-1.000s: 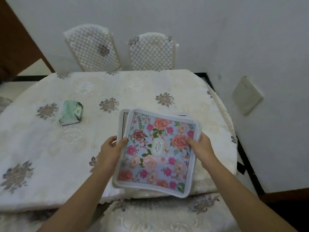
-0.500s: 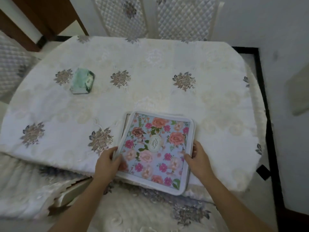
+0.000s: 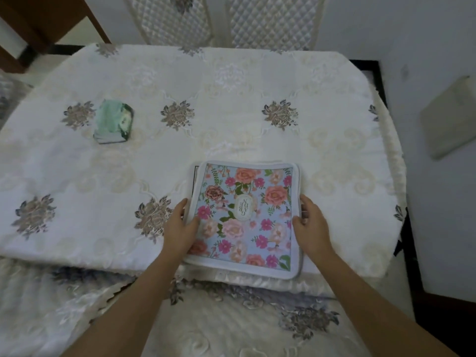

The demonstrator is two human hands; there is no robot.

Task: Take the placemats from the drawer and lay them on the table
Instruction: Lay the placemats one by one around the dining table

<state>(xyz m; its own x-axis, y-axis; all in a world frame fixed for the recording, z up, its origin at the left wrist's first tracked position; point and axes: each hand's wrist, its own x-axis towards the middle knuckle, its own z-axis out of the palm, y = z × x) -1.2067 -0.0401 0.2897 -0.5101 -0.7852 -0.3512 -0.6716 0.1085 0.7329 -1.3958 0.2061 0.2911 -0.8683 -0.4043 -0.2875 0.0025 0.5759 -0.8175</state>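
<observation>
- The table (image 3: 231, 81), under a cream embroidered cloth, fills most of the frame.
- A stack of placemats (image 3: 247, 217), floral one on top, lies at its near edge, lower centre.
- A small green packet (image 3: 114, 125) lies upper left.

Both bare forearms reach forward from the lower edge of the view, converging slightly. The left hand (image 3: 180, 228) is palm down, its thumb pointing right and its fingers curled under. The right hand (image 3: 313, 224) mirrors it, thumb pointing left, fingers wrapped downward, wrist straight.
</observation>
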